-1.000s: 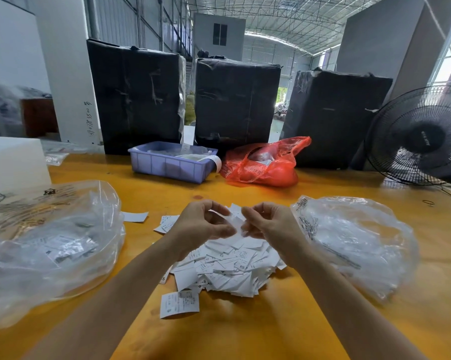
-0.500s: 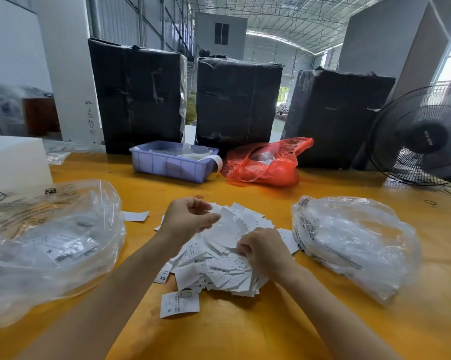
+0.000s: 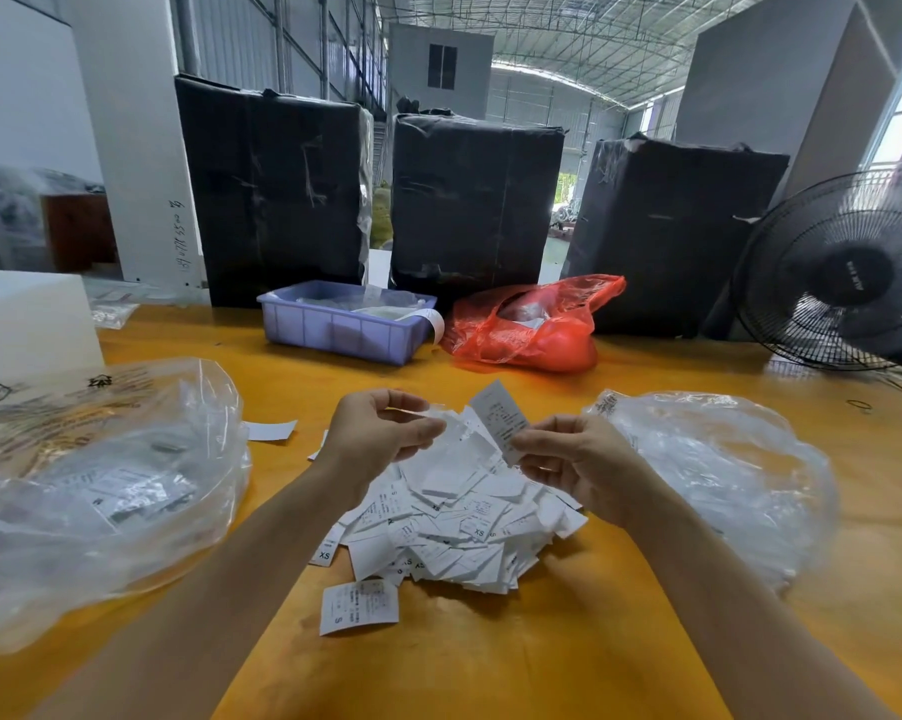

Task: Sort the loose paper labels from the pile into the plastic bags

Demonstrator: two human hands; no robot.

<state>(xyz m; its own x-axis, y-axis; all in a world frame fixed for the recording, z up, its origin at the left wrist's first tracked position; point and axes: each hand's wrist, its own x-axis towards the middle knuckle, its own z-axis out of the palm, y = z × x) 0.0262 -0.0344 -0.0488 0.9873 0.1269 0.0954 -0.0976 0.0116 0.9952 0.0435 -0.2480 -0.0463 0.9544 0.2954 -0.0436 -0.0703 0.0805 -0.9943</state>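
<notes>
Right hand [image 3: 576, 462]: up off the heap since half a second ago, when it pressed down among the papers; now pinches one white printed paper label [image 3: 501, 419] by its lower edge, held tilted above the heap.
Left hand [image 3: 381, 433]: raised as before, fingers curled round a thin white slip [image 3: 441, 414], seemingly more labels gathered there.
Pile of loose white paper labels [image 3: 454, 517]: on the orange wooden table [image 3: 490, 657], between the forearms, still large; sizes XS and S readable.
Left clear plastic bag [image 3: 101, 491]: crumpled, labels inside, well left of the heap.
Right clear plastic bag [image 3: 719, 475]: just beside the right hand, contents unclear.
Meaning: fresh label picked and up for reading; bagging not yet done, most of the sorting ahead.
</notes>
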